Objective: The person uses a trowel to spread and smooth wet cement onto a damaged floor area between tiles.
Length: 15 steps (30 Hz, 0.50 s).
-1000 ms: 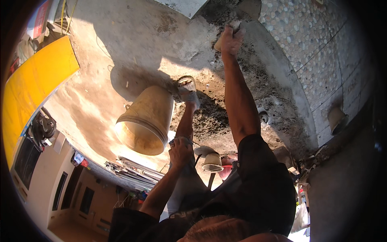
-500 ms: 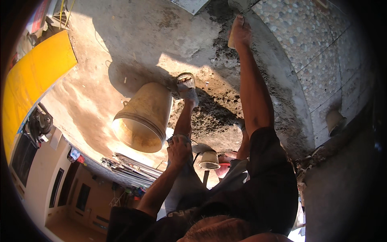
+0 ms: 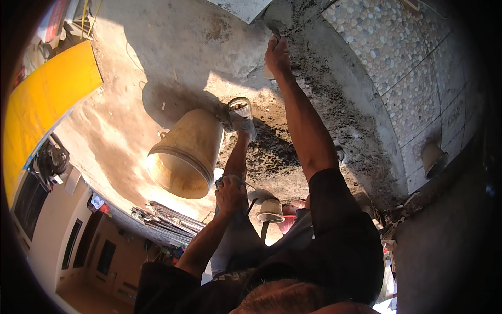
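Note:
My right hand (image 3: 277, 56), at the end of an outstretched arm, is closed round the pale handle of a trowel (image 3: 274, 32). The tool's dark neck points away from me, over wet grey mortar on the ground; its blade is hard to make out there. My left hand (image 3: 230, 194) lies on my bent left knee with nothing in it, fingers apart over the trouser leg. Beyond that knee, my sandalled left foot (image 3: 241, 112) stands beside dark, crumbly mortar (image 3: 272, 146). A large pale bucket (image 3: 188, 146) stands just left of that foot.
Pebble-patterned tiles (image 3: 376, 47) cover the area at right, with a small bucket (image 3: 433, 159) on them. A pale slab corner (image 3: 246, 8) juts in at the top. Another small bucket (image 3: 271, 210) is near my legs. A yellow panel (image 3: 49, 104) stands at far left.
My right hand has swung left and slightly nearer with the trowel. My right leg has shifted, and its foot now shows right of my arm. My left hand stays on the knee.

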### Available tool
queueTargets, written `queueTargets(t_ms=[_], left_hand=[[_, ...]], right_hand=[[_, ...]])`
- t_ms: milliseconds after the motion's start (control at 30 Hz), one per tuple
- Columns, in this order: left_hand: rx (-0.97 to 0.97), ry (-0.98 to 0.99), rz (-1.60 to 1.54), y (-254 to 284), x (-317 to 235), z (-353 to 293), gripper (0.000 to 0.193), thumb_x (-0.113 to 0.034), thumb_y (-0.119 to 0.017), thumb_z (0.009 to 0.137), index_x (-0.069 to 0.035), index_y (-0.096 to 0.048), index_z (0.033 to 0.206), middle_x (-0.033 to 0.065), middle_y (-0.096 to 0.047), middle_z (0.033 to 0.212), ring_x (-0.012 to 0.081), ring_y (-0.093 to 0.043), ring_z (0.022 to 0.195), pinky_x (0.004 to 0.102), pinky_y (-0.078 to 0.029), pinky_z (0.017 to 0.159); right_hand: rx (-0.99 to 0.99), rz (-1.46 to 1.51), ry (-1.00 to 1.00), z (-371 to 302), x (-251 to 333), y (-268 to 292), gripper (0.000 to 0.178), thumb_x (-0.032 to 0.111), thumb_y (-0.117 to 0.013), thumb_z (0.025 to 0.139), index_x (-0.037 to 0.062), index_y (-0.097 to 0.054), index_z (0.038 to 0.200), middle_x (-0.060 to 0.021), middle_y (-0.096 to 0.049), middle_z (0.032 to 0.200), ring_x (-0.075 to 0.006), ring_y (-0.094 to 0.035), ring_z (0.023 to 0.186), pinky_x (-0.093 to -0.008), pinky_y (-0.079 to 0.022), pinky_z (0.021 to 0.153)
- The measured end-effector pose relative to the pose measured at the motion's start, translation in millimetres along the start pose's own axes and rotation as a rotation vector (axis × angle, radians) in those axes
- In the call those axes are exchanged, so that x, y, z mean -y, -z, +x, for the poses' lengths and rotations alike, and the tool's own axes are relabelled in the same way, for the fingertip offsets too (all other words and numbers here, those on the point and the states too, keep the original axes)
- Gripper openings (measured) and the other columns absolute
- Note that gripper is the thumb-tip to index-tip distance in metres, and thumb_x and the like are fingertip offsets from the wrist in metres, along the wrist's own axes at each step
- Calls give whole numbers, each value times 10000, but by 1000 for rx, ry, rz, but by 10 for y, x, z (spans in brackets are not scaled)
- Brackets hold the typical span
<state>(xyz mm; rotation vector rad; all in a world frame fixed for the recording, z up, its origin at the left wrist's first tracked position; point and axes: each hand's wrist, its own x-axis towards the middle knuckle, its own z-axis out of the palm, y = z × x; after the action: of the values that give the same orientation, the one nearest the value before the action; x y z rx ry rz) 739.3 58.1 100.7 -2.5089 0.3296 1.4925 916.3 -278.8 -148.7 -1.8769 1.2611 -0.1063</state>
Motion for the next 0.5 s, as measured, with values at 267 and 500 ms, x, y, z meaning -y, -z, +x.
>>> queueTargets(t_ms=[267, 500], left_hand=[[-9, 5, -30, -29, 27, -18, 401, -310, -602, 828, -61, -582, 1142, 216, -548, 1203, 444, -565, 1103, 593, -455, 864], [-25, -7, -70, -82, 68, 6, 394, -321, -588, 840, -54, -581, 1131, 213, -544, 1208, 440, -569, 1091, 586, -446, 872]], right_hand=[[48, 903, -353, -225, 135, 618, 470, 437, -411, 1001, 32, -480, 1228, -122, -548, 649, -232, -557, 469, -403, -470, 437], [172, 482, -321, 627, 452, 922, 550, 460, -415, 1002, -4, -417, 1298, -164, -599, 755, -270, -623, 537, -440, -545, 489]])
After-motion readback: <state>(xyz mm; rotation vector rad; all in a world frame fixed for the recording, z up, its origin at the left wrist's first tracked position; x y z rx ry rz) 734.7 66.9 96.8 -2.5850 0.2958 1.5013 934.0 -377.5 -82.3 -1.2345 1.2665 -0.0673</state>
